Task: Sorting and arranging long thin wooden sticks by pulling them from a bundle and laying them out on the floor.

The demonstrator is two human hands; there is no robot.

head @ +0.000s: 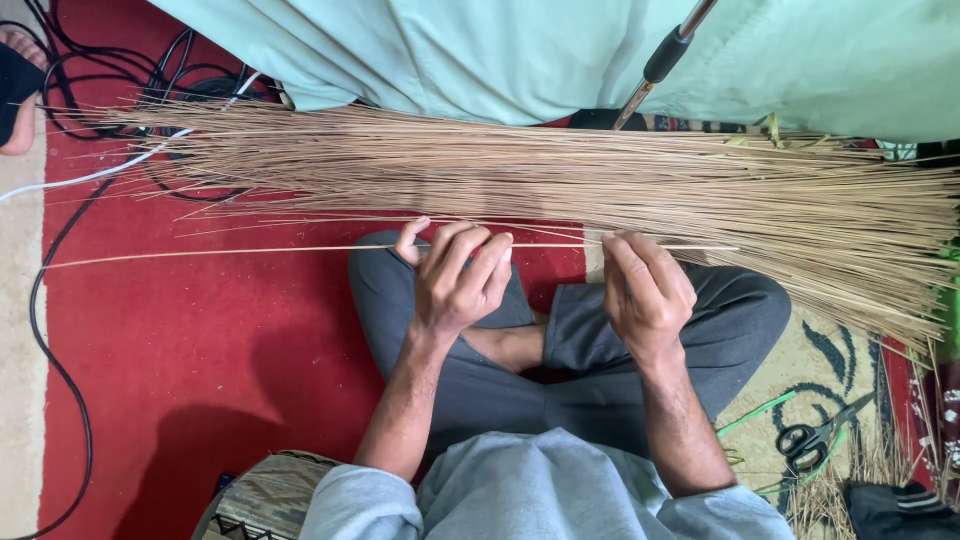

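Straw-coloured and thread-thin, a single dry stick (pixel 300 249) runs level from nine o'clock towards three o'clock, just below a thick bundle of like sticks (pixel 600 190) on the red carpet (pixel 200 350). The left hand (pixel 455 280) pinches it with curled fingers; the right hand (pixel 645 290) nips it likewise. Scissors (pixel 815 440) lie at four o'clock.
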